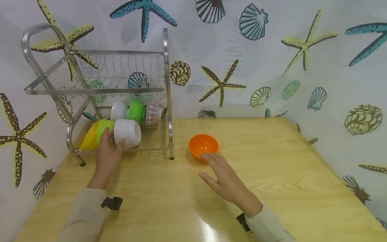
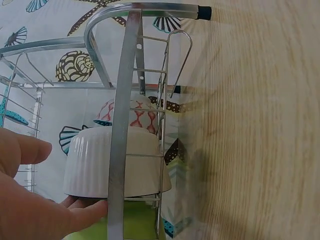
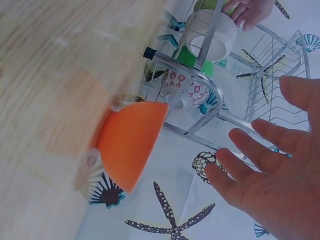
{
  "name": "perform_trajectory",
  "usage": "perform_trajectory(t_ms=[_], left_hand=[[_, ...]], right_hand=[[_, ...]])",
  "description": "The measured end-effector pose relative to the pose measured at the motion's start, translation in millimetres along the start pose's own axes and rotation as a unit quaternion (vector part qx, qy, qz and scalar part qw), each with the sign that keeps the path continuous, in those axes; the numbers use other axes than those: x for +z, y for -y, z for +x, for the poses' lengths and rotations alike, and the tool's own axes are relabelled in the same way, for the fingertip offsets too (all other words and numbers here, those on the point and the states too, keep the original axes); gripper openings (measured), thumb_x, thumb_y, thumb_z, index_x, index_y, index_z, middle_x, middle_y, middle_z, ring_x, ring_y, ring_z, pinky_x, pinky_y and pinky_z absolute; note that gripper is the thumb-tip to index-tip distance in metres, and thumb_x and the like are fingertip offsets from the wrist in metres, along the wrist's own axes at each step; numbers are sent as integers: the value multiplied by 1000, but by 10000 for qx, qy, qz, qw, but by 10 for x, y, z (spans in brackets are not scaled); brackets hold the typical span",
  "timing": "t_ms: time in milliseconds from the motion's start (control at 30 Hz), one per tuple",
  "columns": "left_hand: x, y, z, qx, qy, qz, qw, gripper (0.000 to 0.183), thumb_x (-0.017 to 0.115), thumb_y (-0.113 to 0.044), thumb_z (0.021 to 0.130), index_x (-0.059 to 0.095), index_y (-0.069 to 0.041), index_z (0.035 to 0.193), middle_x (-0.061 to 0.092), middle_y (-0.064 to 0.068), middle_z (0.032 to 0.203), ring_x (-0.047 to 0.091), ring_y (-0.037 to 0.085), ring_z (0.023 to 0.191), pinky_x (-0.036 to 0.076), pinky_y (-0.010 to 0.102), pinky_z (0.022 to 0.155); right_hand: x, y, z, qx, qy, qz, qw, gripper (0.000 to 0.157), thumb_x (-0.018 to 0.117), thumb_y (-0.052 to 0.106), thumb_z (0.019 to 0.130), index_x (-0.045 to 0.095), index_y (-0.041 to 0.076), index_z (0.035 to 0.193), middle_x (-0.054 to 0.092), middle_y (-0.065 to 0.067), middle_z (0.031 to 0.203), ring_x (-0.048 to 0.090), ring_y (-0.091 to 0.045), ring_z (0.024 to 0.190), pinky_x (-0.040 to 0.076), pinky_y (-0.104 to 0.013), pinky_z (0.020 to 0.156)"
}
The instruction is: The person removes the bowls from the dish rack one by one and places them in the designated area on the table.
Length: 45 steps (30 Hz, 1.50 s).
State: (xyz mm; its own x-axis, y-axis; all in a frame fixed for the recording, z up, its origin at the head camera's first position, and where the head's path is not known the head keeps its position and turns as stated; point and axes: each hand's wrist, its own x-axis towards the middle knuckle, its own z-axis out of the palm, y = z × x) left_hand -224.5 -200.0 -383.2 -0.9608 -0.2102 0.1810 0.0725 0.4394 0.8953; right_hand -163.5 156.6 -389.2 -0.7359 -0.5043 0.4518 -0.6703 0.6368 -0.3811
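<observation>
Starfish-and-seashell backdrop round a wood-grain table, two-tier dish rack far left. Left hand half spread, fingers against the white bowl in it, thumb looking clear; right hand spread, holding nothing, near the orange bowl.

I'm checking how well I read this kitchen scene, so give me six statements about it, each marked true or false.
1. The left hand is at the front white bowl, low in the rack. True.
2. The right hand is apart from the orange bowl. True.
3. The orange bowl stands in the rack. False: it stands on the table.
4. In the head view, the red-patterned bowl is right of the bright green bowl. True.
5. The rack has a single tier. False: it has two.
6. The orange bowl is upside down. False: its opening faces up.
</observation>
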Motion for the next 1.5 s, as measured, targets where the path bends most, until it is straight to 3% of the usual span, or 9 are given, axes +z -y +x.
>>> perform_trajectory(t_ms=[200, 567, 867, 1000, 1133, 1333, 1500], left_hand=[[-2, 33, 56, -599, 154, -398, 9973, 67, 46, -27, 101, 11, -2, 153, 24, 23, 153, 31, 34, 139, 34, 47, 110], [-48, 57, 173, -1221, 434, -661, 9894, 58, 42, -29, 103, 25, -2, 150, 35, 19, 150, 38, 30, 134, 36, 44, 110], [-165, 83, 233, -1029, 431, -53, 9937, 51, 46, -27, 102, 39, 3, 143, 45, 24, 142, 44, 33, 128, 41, 46, 106], [-197, 82, 251, -950, 429, 145, 9944, 49, 48, -26, 101, 45, 4, 139, 50, 23, 137, 49, 32, 123, 47, 34, 100], [-199, 84, 259, -961, 378, 150, 9945, 47, 51, -24, 100, 48, 5, 136, 53, 23, 134, 52, 29, 120, 51, 19, 89], [-199, 99, 266, -1116, 410, 22, 9929, 46, 51, -23, 100, 47, 4, 138, 51, 23, 136, 53, 25, 116, 50, 24, 92], [-183, 137, 279, -1197, 448, -337, 9912, 46, 52, -20, 99, 45, 4, 138, 50, 24, 137, 57, 12, 104, 51, 18, 86]], right_hand=[[-36, 23, -6, -59, 46, -77, 9999, 51, 62, 26, 94, 46, 6, 138, 50, -9, 137, 45, -26, 127, 42, -45, 104], [-123, 37, -36, 55, 189, -151, 9997, 48, 61, 28, 95, 48, 8, 137, 49, -7, 137, 44, -23, 126, 42, -43, 105], [-173, 30, -43, 143, 229, -136, 9995, 59, 62, 28, 95, 39, 1, 143, 48, -14, 140, 43, -29, 129, 39, -47, 107], [-188, 28, -40, 248, 251, -88, 9993, 62, 62, 28, 95, 37, 1, 144, 46, -14, 142, 42, -30, 130, 38, -48, 107], [-186, 22, -49, 238, 283, -37, 9993, 62, 62, 27, 94, 37, 0, 144, 45, -15, 143, 41, -31, 132, 37, -49, 108], [-158, 6, -65, 74, 276, -73, 9996, 62, 63, 25, 94, 37, -1, 144, 46, -16, 142, 41, -31, 131, 37, -49, 108], [-150, -3, -72, -7, 258, -97, 9996, 62, 64, 25, 93, 38, 1, 144, 47, -15, 140, 41, -31, 131, 38, -49, 107]])
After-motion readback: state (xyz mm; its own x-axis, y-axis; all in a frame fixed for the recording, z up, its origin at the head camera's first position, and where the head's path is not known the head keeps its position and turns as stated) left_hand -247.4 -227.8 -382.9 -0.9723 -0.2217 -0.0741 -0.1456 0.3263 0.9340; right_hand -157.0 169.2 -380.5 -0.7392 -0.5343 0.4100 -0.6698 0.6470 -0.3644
